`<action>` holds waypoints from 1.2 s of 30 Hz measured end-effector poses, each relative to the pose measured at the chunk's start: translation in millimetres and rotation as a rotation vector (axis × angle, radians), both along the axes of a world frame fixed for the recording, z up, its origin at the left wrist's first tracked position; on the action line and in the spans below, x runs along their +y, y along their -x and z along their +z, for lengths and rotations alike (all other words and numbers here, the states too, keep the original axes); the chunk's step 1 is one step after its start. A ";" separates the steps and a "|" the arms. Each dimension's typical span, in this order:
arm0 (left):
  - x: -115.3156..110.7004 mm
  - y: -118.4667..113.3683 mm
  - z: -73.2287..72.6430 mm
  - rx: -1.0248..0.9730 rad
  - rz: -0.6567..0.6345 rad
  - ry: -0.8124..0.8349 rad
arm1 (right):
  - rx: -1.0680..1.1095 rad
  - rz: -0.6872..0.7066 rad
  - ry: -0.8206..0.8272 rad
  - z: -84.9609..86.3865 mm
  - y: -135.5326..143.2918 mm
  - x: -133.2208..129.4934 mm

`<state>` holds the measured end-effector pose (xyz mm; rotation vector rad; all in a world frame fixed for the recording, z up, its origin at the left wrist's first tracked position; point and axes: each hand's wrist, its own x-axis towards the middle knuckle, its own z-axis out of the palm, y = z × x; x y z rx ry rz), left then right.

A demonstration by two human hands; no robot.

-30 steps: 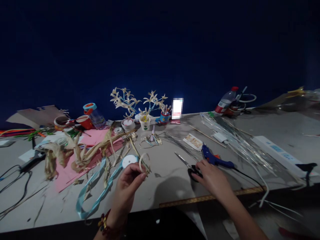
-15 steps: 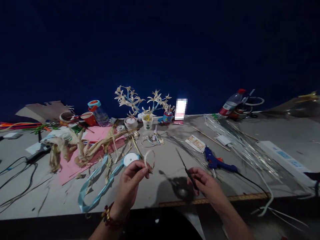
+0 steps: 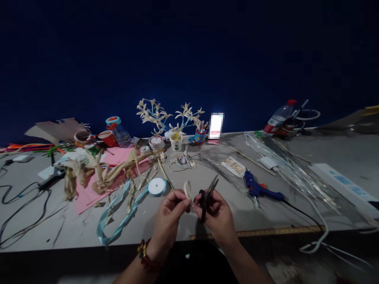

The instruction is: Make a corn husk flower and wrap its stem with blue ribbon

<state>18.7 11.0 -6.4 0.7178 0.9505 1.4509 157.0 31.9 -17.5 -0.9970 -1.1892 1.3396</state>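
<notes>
My left hand (image 3: 171, 209) pinches a curled, cream-coloured strip (image 3: 187, 190) that looks like dried husk. Black-handled scissors (image 3: 204, 201) are in my right hand (image 3: 217, 215), their blades pointing up and away. The right thumb and forefinger come right up to the strip's lower end beside the left fingertips; whether they grip it too I cannot tell. Just beyond my left hand lies a white spool (image 3: 156, 186) with light blue ribbon (image 3: 111, 227) trailing off it. Dried husks (image 3: 103, 177) are heaped on pink paper (image 3: 85, 197) to the left.
Cream flowers on blue stems (image 3: 152, 114) stand at the back near a white cup (image 3: 177, 142). A blue glue gun (image 3: 260, 189) lies to the right, with wires (image 3: 293, 177) and a white power strip (image 3: 343, 185) beyond. A bottle (image 3: 278, 118) leans against the wall.
My hands have come together: the right moved left with the scissors, the left slightly right with the strip. The scissors have turned in the right hand, and their blades now show apart.
</notes>
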 end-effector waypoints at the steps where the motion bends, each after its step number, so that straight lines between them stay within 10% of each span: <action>1: -0.3 0.8 -0.2 0.004 -0.007 -0.010 | -0.002 0.005 0.004 -0.3 0.8 -0.3; 19: 7.6 22.3 4.5 0.085 -0.109 -0.060 | -0.027 0.179 0.118 7.8 -13.7 3.5; 29: 13.9 23.2 9.8 -0.068 0.020 -0.010 | 0.015 0.209 0.309 -31.8 -27.4 -33.6; 36: 13.8 14.1 5.0 -0.064 0.025 0.012 | -0.031 0.377 0.291 -29.8 -23.6 -38.9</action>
